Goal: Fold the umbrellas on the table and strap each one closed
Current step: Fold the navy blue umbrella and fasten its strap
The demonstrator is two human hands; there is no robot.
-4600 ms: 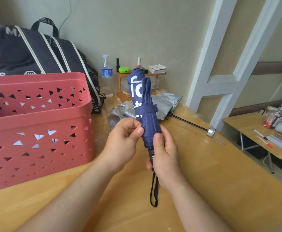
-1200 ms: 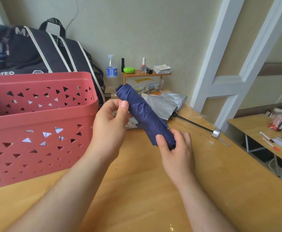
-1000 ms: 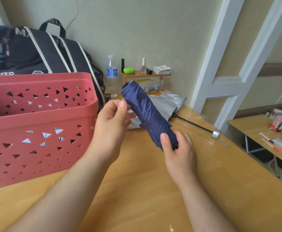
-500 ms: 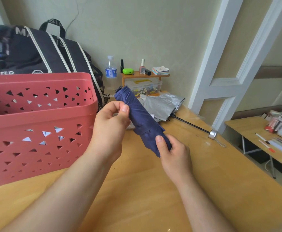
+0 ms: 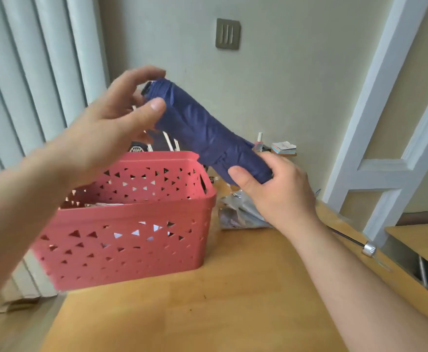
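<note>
Umbrella above basket, which sits on table.

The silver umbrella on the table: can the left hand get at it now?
Probably not directly. The left hand is raised at the tip of the blue umbrella, over the red basket. The silver umbrella lies beyond the basket, under the right hand.

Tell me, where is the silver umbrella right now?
The silver umbrella lies unfolded on the table, just right of the red basket, below the right hand.
</note>
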